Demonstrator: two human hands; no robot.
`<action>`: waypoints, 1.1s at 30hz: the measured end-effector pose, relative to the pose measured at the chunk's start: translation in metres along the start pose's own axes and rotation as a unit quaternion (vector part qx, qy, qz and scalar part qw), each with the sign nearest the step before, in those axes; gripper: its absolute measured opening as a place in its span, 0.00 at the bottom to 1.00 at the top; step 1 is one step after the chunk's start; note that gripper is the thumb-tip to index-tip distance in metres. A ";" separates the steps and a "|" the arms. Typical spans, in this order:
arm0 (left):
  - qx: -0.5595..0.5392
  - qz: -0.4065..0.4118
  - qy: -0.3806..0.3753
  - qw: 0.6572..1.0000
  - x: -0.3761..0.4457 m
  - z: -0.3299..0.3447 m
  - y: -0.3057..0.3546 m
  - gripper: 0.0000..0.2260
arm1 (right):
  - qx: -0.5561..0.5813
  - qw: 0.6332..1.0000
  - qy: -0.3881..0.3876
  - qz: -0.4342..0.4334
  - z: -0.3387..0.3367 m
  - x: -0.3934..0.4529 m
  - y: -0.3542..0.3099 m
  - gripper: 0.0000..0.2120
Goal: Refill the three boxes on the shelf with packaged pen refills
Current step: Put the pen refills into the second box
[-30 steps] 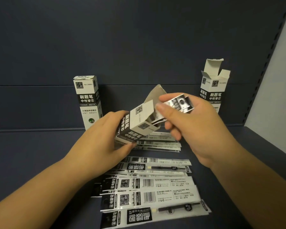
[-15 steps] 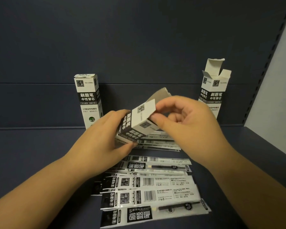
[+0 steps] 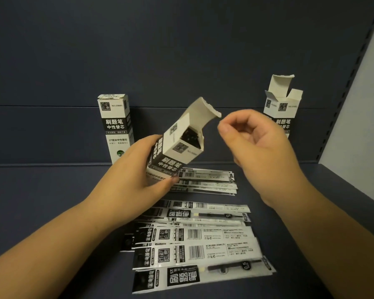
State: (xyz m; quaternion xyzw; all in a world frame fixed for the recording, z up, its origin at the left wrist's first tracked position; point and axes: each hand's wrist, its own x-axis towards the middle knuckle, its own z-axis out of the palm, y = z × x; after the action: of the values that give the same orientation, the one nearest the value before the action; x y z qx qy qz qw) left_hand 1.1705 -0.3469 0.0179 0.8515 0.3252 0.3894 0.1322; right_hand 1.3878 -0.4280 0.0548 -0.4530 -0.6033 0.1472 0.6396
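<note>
Three black-and-white boxes show in the head view, on a dark blue shelf (image 3: 41, 212). The left hand (image 3: 134, 180) grips the middle box (image 3: 175, 147) around its lower half, tilted with its opening toward the right; its lid flap stands open and dark contents show inside. The right hand (image 3: 261, 152) hovers just beside that opening, apart from the flap, its fingers curled inward and holding nothing. A closed box (image 3: 117, 128) stands upright at the back left against the rear panel. An open box (image 3: 281, 104) stands upright at the back right, flaps raised, partly behind the right hand. Packaged pen refills (image 3: 194, 244) lie flat in overlapping rows on the shelf below the hands, with a smaller stack (image 3: 207, 182) beyond them, just beside the left thumb.
</note>
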 end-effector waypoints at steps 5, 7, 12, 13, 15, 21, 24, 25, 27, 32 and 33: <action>-0.032 -0.019 0.015 0.999 0.001 -0.002 0.000 0.28 | -0.218 0.968 -0.114 0.047 -0.006 0.005 0.022 0.05; -0.038 -0.026 0.021 0.999 0.002 -0.003 -0.001 0.28 | -0.365 0.910 -0.197 0.027 -0.008 0.005 0.032 0.08; -0.044 -0.031 0.026 0.998 0.002 -0.002 -0.002 0.28 | -0.438 0.852 -0.285 0.035 -0.004 0.002 0.054 0.20; -0.045 -0.032 0.026 0.998 0.002 -0.002 -0.002 0.28 | -0.436 0.851 -0.289 0.034 -0.003 0.002 0.058 0.21; -0.046 -0.035 0.025 0.998 0.002 -0.002 -0.001 0.29 | -0.431 0.851 -0.297 0.041 -0.002 0.003 0.064 0.23; -0.053 -0.038 0.018 0.998 0.002 -0.003 -0.001 0.28 | -0.413 0.839 -0.345 0.085 0.003 0.012 0.075 0.30; -0.057 -0.039 0.016 0.998 0.002 -0.002 -0.001 0.28 | -0.412 0.834 -0.357 0.088 0.003 0.015 0.076 0.29; -0.056 -0.038 0.015 0.998 0.002 -0.002 0.000 0.28 | -0.413 0.832 -0.360 0.084 0.002 0.015 0.074 0.28; -0.053 -0.039 0.013 0.998 0.002 -0.003 0.000 0.28 | -0.415 0.828 -0.368 0.078 -0.001 0.014 0.070 0.24; -0.055 -0.043 0.016 0.997 0.002 -0.005 0.002 0.27 | -0.435 0.811 -0.386 0.067 -0.016 0.013 0.061 0.24; -0.054 -0.044 0.017 0.997 0.002 -0.005 0.001 0.28 | -0.435 0.809 -0.390 0.068 -0.018 0.013 0.059 0.23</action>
State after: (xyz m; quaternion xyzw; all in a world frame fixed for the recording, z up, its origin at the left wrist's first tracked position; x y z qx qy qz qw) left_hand 1.1681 -0.3468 0.0232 0.8210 0.3434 0.4148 0.1895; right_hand 1.4283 -0.3935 0.0207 -0.6285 -0.7704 0.0766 0.0746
